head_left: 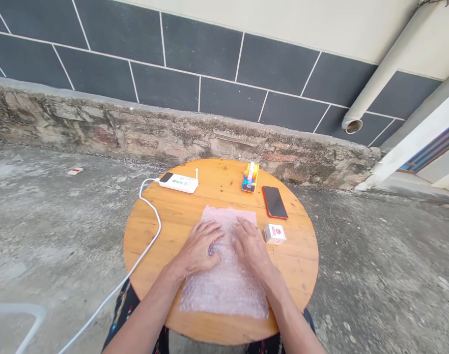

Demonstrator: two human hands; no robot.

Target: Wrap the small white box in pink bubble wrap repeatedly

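Observation:
A sheet of pinkish, see-through bubble wrap (224,292) lies flat on the round wooden table (147,248) in front of me. My left hand (201,248) rests on its left side, fingers spread and thumb pointing inward. On the right side of the sheet lies my right hand (251,246), palm down with fingers stretched out. Neither hand grips anything. Just right of my right hand stands a small white box (274,234) with a red round mark. Behind it is a dark-screened phone (275,202) with a red edge.
A yellow-and-blue tape dispenser (250,178) stands at the table's far side. At the far left lies a white device (179,182), its white cable (159,228) running off the left edge. A stone-based wall (195,132) rises behind the table.

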